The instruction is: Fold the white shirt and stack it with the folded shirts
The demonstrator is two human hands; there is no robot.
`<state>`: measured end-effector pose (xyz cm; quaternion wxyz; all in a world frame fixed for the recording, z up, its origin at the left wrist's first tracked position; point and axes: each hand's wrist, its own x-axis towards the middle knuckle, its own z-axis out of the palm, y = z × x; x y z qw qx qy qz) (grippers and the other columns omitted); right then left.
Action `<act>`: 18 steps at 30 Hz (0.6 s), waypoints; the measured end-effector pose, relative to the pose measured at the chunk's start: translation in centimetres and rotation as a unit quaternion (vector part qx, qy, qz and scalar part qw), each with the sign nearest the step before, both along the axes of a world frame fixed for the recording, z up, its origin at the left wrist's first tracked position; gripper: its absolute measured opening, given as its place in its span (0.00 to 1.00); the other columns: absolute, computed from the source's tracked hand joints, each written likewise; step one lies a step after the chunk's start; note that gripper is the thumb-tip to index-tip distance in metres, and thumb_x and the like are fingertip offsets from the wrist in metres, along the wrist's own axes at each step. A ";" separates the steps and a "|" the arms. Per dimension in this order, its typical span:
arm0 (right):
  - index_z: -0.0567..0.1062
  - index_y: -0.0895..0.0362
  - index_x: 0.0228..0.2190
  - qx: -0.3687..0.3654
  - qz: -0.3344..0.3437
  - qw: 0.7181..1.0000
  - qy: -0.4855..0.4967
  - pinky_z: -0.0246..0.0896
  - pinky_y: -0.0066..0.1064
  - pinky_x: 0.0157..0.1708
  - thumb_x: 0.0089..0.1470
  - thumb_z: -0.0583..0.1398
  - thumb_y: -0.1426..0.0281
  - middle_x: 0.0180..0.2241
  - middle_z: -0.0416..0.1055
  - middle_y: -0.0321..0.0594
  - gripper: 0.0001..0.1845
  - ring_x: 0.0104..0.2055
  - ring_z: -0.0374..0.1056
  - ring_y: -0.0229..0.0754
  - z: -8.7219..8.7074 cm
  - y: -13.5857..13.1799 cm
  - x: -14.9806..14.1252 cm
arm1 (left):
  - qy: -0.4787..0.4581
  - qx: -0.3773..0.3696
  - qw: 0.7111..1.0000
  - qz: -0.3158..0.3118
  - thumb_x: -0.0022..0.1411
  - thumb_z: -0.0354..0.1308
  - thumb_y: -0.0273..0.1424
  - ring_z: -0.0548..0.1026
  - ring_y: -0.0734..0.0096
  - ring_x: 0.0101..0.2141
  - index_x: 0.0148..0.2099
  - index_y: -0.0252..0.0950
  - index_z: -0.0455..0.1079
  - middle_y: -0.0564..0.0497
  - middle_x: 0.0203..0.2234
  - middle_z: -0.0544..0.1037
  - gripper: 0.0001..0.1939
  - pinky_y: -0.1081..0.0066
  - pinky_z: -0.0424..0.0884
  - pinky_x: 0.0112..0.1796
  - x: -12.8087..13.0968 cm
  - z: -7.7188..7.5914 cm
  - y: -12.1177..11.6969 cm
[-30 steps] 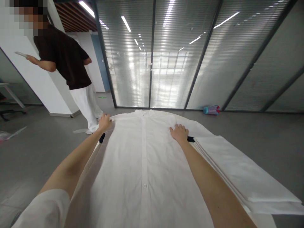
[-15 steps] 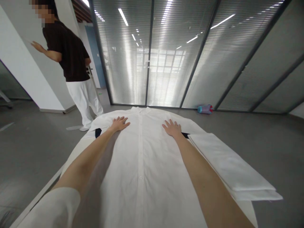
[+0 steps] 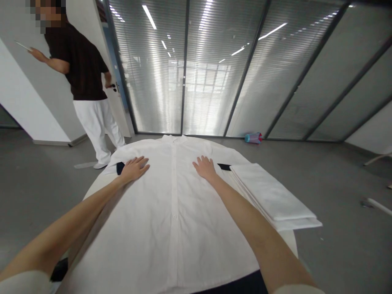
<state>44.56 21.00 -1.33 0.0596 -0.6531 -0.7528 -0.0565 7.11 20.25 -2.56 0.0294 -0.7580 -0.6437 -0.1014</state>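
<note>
A white button-up shirt (image 3: 147,228) is spread front side up, its collar at the far end and its button strip running down the middle. My left hand (image 3: 134,168) lies flat on the shirt's upper left, fingers extended and pointing right. On the other side of the buttons, my right hand (image 3: 205,166) rests flat with its fingers spread. Neither hand grips the cloth. Beside my right forearm lies a folded stack of white cloth (image 3: 272,196). Dark material shows beneath the shirt near both hands and at its lower hem.
The shirt lies on a pale, rounded table (image 3: 289,241). A person in a dark top and white trousers (image 3: 88,77) stands beyond it at the left, a hand near a door handle. A blue and red bundle (image 3: 253,138) sits on the floor by the glass partition (image 3: 208,102).
My hands have slid a little toward me along the shirt, still flat. The view has shifted, and the hem now shows. The person's rear arm has moved out toward the door handle.
</note>
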 end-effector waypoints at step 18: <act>0.77 0.60 0.46 -0.023 0.122 0.991 -0.041 0.60 0.38 0.52 0.65 0.55 0.66 0.51 0.73 0.50 0.15 0.52 0.68 0.51 2.8 -21.2 6.6 | -0.059 -0.072 0.988 -0.119 0.61 0.57 0.50 0.72 0.51 0.55 0.57 0.44 0.74 0.46 0.57 0.74 0.27 0.57 0.67 0.55 -0.9 2.6 -21.0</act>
